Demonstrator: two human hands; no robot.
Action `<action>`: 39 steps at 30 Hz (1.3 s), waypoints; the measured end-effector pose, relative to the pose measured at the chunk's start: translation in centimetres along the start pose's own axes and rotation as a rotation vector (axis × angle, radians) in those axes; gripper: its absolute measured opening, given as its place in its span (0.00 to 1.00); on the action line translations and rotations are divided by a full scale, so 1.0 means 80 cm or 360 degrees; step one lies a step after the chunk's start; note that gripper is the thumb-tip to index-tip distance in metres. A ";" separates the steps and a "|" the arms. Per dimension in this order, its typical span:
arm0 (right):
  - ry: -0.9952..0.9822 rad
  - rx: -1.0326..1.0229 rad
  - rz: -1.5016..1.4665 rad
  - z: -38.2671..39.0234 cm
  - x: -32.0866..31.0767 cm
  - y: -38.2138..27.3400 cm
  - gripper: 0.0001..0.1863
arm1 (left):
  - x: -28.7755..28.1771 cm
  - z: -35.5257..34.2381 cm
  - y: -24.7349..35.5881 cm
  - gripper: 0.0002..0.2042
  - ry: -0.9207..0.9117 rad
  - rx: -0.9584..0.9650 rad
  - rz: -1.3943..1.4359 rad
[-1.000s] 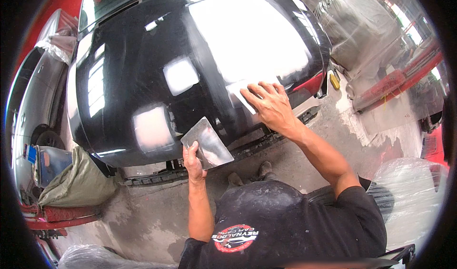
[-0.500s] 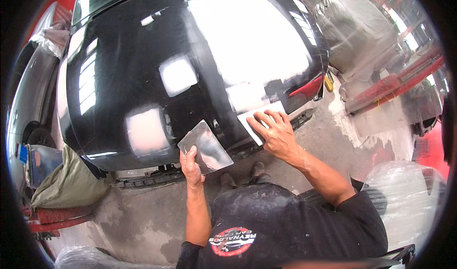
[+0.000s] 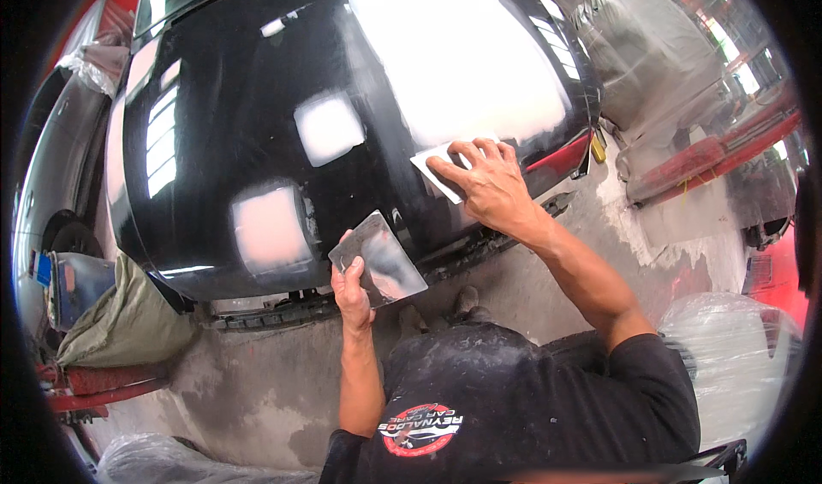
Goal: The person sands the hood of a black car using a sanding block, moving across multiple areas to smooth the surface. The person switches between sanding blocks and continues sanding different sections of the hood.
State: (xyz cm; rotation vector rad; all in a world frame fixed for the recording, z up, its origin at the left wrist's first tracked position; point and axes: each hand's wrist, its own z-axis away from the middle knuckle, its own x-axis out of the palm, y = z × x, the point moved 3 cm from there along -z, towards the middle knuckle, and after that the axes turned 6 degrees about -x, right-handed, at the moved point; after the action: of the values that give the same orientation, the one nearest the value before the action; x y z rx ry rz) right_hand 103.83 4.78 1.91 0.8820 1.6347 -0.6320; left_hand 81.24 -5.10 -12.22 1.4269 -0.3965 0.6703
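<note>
My right hand (image 3: 497, 189) presses a white, flat rectangular sheet (image 3: 443, 184) against the near edge of a black car hood (image 3: 240, 124). Its fingers are spread over the top, so what lies under the sheet is hidden. The sheet meets the near end of a large white patch (image 3: 462, 65). My left hand (image 3: 351, 296) grips the left side of a shiny metal plate (image 3: 390, 266), thumb on top. This plate is held above the hood's front edge, apart from the sheet.
Smaller pale patches (image 3: 330, 129) (image 3: 272, 227) mark the hood. A red tail-light-like strip (image 3: 556, 163) lies at right. Plastic-wrapped items (image 3: 728, 338) stand at the right, a green cloth (image 3: 128, 321) at the left. Grey concrete floor (image 3: 248, 381) runs below the car.
My right hand and the white sheet have moved away from me and slightly left, up onto the hood. My left hand with the metal plate has shifted slightly right.
</note>
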 end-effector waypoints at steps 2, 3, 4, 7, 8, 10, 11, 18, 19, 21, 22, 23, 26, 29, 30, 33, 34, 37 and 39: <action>-0.0035 -0.0016 -0.0036 0.011 0.004 -0.002 0.31 | 0.000 0.001 0.002 0.25 -0.0006 0.0024 -0.0057; -0.0032 -0.0047 -0.0049 0.020 0.005 -0.005 0.30 | 0.000 0.001 0.002 0.25 0.0022 -0.0012 -0.0081; 0.0026 -0.0092 -0.0054 0.029 0.003 -0.007 0.30 | 0.000 0.002 0.002 0.25 0.0013 -0.0019 -0.0076; -0.0007 -0.0098 -0.0095 0.058 0.001 -0.018 0.24 | -0.001 0.001 0.001 0.25 -0.0019 -0.0015 -0.0032; -0.0075 -0.0086 -0.0119 0.065 -0.001 -0.019 0.24 | 0.001 0.000 0.001 0.25 -0.0085 0.0010 0.0025; -0.0204 -0.0106 -0.0083 0.073 -0.007 -0.015 0.25 | 0.000 -0.002 -0.001 0.26 -0.0045 -0.0018 0.0028; -0.0388 -0.0072 -0.0084 0.073 -0.007 -0.009 0.25 | 0.001 -0.002 -0.001 0.26 -0.0051 -0.0019 0.0059; 0.0284 0.0045 -0.0009 0.021 -0.012 0.018 0.27 | -0.001 -0.001 0.002 0.27 0.0011 0.0003 -0.0067; 0.0271 0.0012 0.0026 0.017 -0.007 0.014 0.27 | -0.001 0.000 0.002 0.27 0.0009 0.0004 -0.0080; 0.0290 -0.0001 0.0033 0.010 0.002 0.010 0.28 | -0.001 0.000 0.002 0.27 0.0003 0.0000 -0.0071; 0.0173 0.0042 0.0018 0.009 0.008 0.010 0.28 | -0.001 0.000 0.001 0.27 -0.0003 -0.0009 -0.0045; 0.0171 0.0053 0.0011 0.009 0.011 0.010 0.29 | 0.000 0.000 0.000 0.27 -0.0032 -0.0014 0.0011; 0.0304 -0.0033 -0.0002 0.019 0.015 0.012 0.29 | 0.000 0.001 -0.002 0.27 -0.0021 -0.0009 0.0009; 0.0285 -0.0042 -0.0032 0.044 0.022 0.011 0.28 | -0.002 0.001 -0.002 0.27 0.0050 -0.0030 -0.0043; 0.0251 -0.0025 -0.0023 0.057 0.026 0.007 0.28 | -0.001 0.002 -0.002 0.27 0.0031 -0.0023 -0.0026; 0.0325 -0.0023 0.0013 0.098 0.031 -0.011 0.24 | 0.001 0.001 0.001 0.28 0.0039 0.0024 -0.0136; 0.0292 -0.0018 0.0011 0.109 0.032 -0.017 0.25 | 0.001 0.001 0.002 0.28 0.0082 0.0013 -0.0165; 0.0195 -0.0020 -0.0062 0.122 0.019 -0.013 0.26 | 0.005 0.001 0.003 0.28 0.0069 0.0042 -0.0196; 0.0314 0.0004 0.0000 0.108 0.001 0.003 0.27 | 0.007 0.001 0.003 0.28 0.0038 0.0083 -0.0198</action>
State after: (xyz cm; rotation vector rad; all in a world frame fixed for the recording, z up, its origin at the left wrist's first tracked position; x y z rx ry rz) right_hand 108.95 -1.87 -0.22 0.9710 1.8098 -0.5612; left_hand 81.51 -5.09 -11.66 1.4788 -0.2705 0.5999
